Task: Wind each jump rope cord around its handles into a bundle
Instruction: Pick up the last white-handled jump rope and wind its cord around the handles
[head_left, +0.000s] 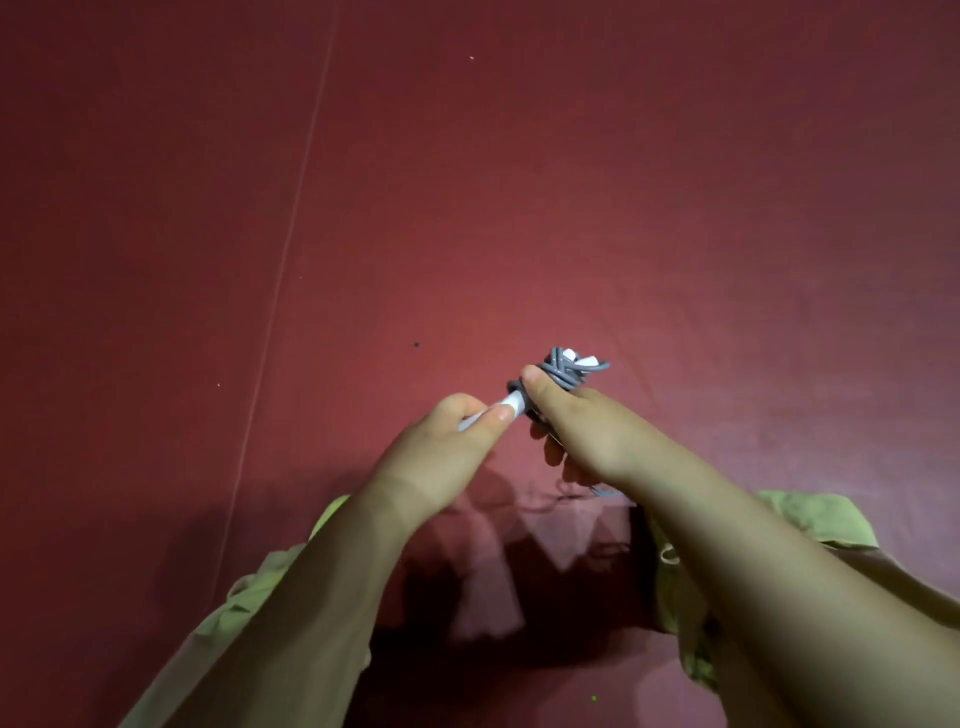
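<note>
My left hand (447, 441) pinches handle (511, 402) to steady it | right hand (582, 426) grips wound cord (563, 371), keeping coils tight.

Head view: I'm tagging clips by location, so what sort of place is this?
Hard to say; probably an indoor floor. Only a plain dark red surface with a thin seam shows, under dim light.

Above the floor (519, 182), the left hand (447, 441) lies just left of the right hand (587, 431); the wound cord (563, 371) sits beyond the right thumb, the handles (511, 402) between both hands.
</note>
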